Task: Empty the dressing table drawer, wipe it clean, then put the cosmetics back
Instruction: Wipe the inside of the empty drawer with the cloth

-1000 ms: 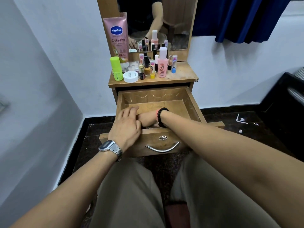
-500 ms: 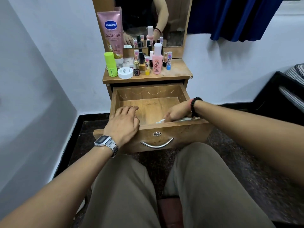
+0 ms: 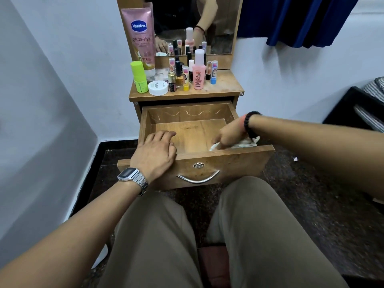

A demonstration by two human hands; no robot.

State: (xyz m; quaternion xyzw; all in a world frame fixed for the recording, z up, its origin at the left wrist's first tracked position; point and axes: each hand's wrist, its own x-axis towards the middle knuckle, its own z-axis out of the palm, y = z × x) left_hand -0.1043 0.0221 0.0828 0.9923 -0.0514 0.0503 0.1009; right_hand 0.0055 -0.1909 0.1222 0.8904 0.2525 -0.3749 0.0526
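Right hand (image 3: 229,136) pinches cloth (image 3: 244,143) into drawer (image 3: 187,114) front-right corner, wiping; left hand (image 3: 154,153), fingers relaxed, steadies front edge. Cosmetics (image 3: 199,69) wait on table (image 3: 226,86).

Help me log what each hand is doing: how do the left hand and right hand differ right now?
The left hand lies flat over the drawer front edge, holding nothing; the right hand reaches inside, gripping a white cloth near the right corner. The left wrist wears a metal watch; the right wears a black bead bracelet. Both touch the same open drawer.
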